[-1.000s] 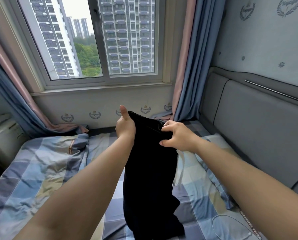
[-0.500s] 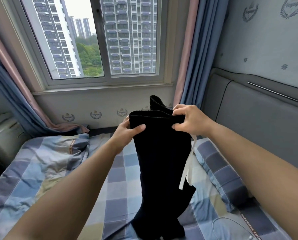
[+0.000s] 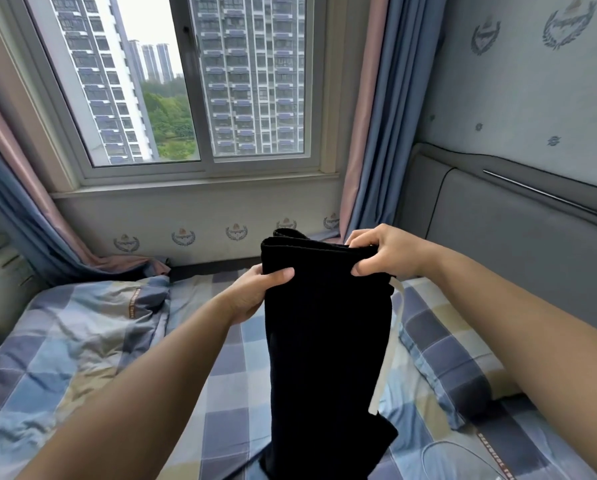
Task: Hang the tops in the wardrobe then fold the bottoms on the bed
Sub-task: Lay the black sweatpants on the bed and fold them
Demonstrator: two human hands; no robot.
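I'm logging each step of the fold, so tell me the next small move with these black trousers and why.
Probably lower the black trousers flat onto the checked bed. The left hand and right hand both grip the top edge, the fabric hangs doubled lengthwise, and its lower end seems to reach the bed, so laying it down would allow the next fold.

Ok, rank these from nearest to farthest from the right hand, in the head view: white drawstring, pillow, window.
From the right hand:
1. White drawstring, hanging just below it.
2. Pillow, lower right on the bed.
3. Window, far wall, upper left.
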